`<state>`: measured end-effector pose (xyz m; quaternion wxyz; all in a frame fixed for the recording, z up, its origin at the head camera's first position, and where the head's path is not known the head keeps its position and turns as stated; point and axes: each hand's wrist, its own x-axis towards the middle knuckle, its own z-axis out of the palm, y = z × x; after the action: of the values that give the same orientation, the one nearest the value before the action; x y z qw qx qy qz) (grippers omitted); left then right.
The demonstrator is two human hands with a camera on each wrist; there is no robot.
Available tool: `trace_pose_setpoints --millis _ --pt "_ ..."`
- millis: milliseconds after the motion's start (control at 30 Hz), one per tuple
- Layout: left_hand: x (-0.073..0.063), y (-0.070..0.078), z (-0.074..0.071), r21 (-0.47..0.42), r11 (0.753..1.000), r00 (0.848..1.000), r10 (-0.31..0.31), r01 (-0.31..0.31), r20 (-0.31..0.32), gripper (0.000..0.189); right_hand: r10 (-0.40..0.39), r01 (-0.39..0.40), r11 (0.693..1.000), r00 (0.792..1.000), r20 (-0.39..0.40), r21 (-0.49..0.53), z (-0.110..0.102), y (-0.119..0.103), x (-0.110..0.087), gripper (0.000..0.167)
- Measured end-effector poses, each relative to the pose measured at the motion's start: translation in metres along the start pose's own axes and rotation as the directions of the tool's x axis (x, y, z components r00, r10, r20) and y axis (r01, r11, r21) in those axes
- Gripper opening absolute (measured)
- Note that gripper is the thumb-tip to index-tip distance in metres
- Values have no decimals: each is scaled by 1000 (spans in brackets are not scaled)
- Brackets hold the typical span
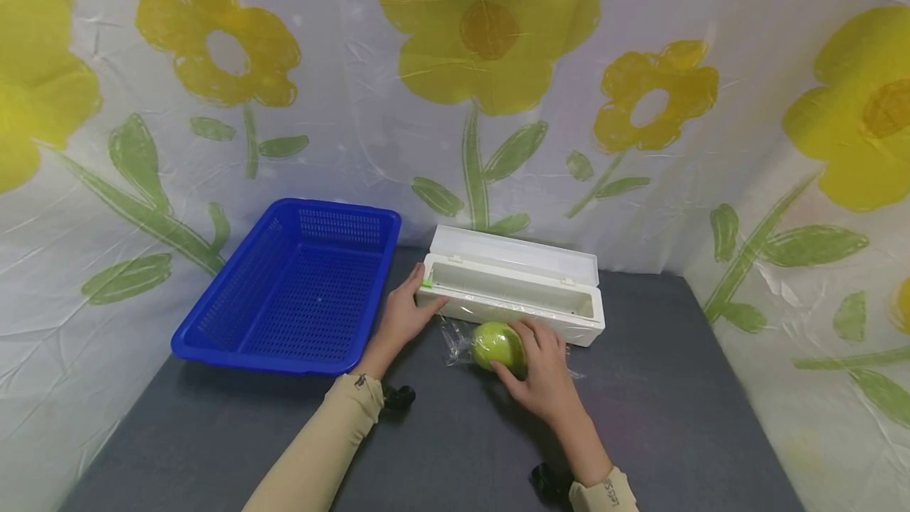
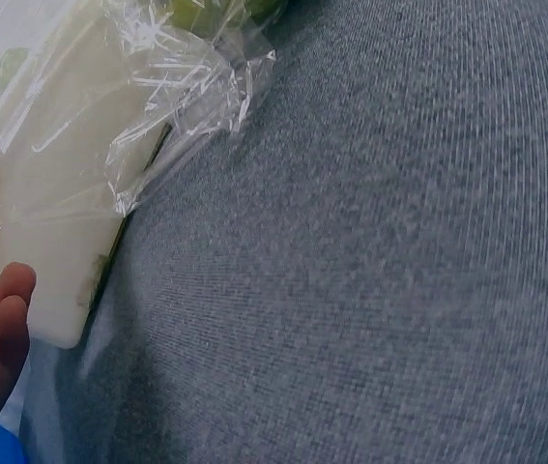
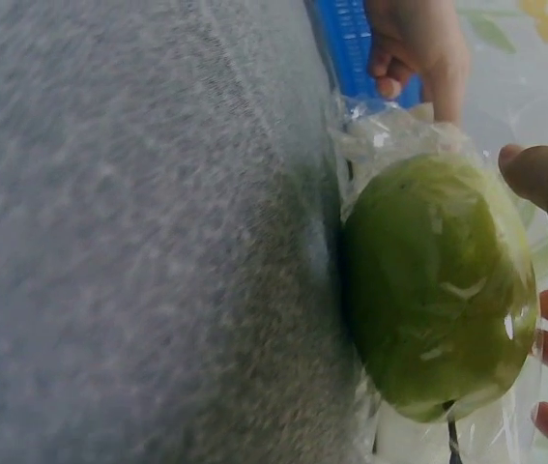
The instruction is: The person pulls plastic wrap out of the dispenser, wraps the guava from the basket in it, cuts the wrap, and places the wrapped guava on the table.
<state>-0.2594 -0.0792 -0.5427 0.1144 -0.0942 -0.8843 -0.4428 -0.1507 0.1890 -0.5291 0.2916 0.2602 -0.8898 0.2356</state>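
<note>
Gripping the white film dispenser (image 1: 498, 306) with left hand (image 1: 405, 316), perhaps for steadiness; cupping the green fruit (image 1: 494, 346) in clear film (image 1: 457, 338) with right hand (image 1: 546, 368), probably against rolling.

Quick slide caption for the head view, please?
Left hand holds an open white box; right hand grips a film-wrapped green fruit; blue basket nearby.

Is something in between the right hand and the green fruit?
Yes, clear plastic film: it covers the green fruit, so it lies between the fruit's skin and the right hand. Nothing else visible is in the way.
</note>
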Motion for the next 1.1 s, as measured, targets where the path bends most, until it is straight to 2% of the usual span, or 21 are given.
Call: trace_pose_setpoints --millis 200,467,833,1100 --pt "0 -2 -1 -12 1000 1000 -3 3 6 86 0 -1 1000 1000 -15 -6 3 -6 9 71" --pt "2 -2 -1 -46 997 998 -58 59 18 81 14 -14 1000 999 -35 -4 8 -16 25 65" --pt "-1 2 -2 -77 996 998 -55 55 -7 79 33 -33 999 999 2 -15 21 -25 45 55" --pt "-1 2 -2 -75 993 996 -88 88 4 80 71 -69 997 996 46 -47 34 -28 54 49"
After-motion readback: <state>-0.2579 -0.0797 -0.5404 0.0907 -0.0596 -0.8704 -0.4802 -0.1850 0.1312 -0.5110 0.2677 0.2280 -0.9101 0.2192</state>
